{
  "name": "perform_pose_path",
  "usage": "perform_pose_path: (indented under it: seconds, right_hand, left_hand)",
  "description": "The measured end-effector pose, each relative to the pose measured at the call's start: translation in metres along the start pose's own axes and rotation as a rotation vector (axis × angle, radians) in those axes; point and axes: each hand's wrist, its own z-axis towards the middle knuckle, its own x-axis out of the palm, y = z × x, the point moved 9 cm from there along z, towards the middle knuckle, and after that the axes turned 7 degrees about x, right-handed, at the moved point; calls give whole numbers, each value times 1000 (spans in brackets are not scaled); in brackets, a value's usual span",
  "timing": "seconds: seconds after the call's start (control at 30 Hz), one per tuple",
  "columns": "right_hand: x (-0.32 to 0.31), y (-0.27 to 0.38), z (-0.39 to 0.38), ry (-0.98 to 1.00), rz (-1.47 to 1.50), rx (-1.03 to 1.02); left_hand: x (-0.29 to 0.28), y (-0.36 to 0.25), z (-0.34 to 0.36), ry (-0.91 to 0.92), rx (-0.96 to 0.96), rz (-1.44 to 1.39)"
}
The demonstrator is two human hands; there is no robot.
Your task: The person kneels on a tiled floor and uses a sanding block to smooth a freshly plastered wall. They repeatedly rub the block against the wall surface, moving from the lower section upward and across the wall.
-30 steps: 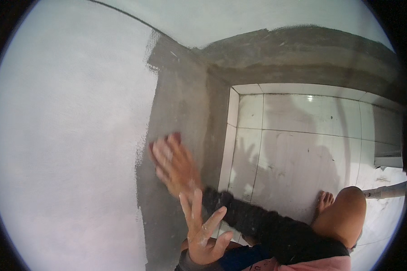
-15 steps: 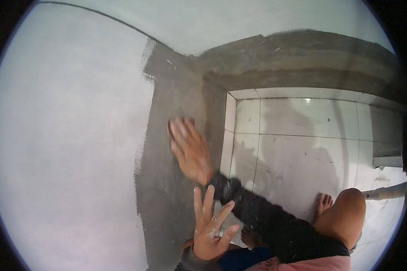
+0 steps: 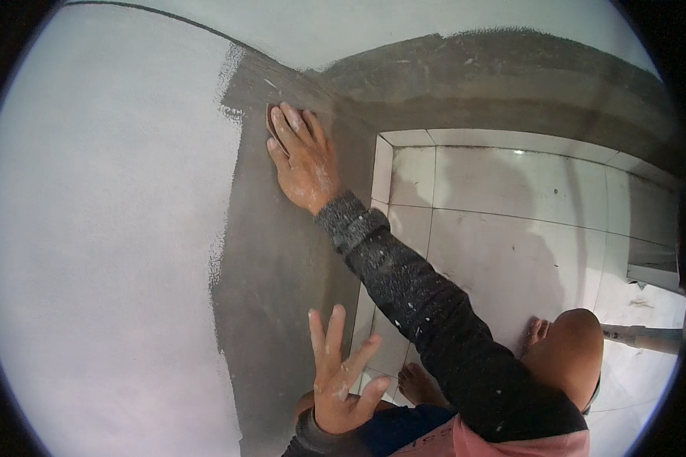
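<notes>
My right hand (image 3: 306, 161) presses almost flat on the grey bare band of wall (image 3: 270, 251), close to the inner corner. Under its fingers is a thin reddish-brown piece, seemingly sandpaper (image 3: 270, 120); only its edge shows at the left, the rest hidden by the fingers. White dust speckles the fingers and the dark sleeve. Lower down, my left hand (image 3: 341, 385) has its fingers spread and nothing in it. It is in front of the wall's lower grey part, near my knee; whether it touches the wall I cannot tell.
White-painted wall (image 3: 107, 228) borders the grey band with a ragged edge. Another grey band (image 3: 511, 84) runs along the adjoining wall. Below lies a white tiled floor (image 3: 503, 251) with my bare feet on it. A pale pipe (image 3: 640, 337) lies at the right.
My right hand has slid up the grey wall toward the corner with the reddish-brown piece, its arm stretching out farther. My left hand stays spread in nearly the same place.
</notes>
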Motion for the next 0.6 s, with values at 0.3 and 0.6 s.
perform_pose_path:
  seconds: [0.3,0.6]
  right_hand:
    - [1,-4,-16,2,-10,-65]
    - [6,-15,-29,45,-40,-34]
  left_hand:
    - [-2,14,5,22,-138,-1]
    - [-15,20,-14,58,-277,-34]
